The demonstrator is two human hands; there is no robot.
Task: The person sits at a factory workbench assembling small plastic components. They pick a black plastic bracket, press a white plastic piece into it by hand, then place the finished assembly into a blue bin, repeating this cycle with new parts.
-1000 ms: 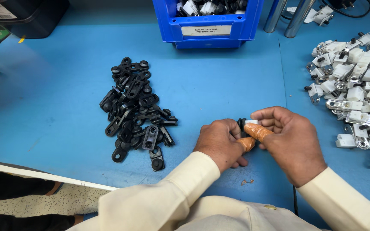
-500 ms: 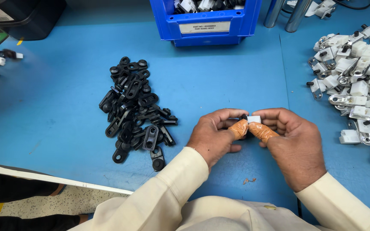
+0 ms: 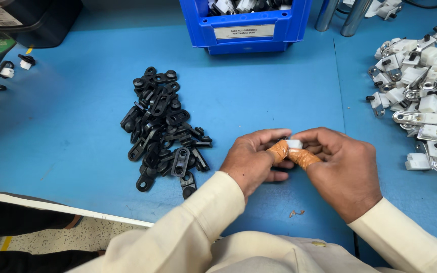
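Both hands — left hand (image 3: 251,159), right hand (image 3: 342,169) — pinch 1 white clip (image 3: 294,144).

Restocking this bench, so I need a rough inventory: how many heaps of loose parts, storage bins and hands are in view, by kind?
Heaps of black parts: 1
Heaps of white-and-metal parts: 1
Blue bins: 1
Hands, left hand and right hand, together pinching a small white piece: 2
Total: 5
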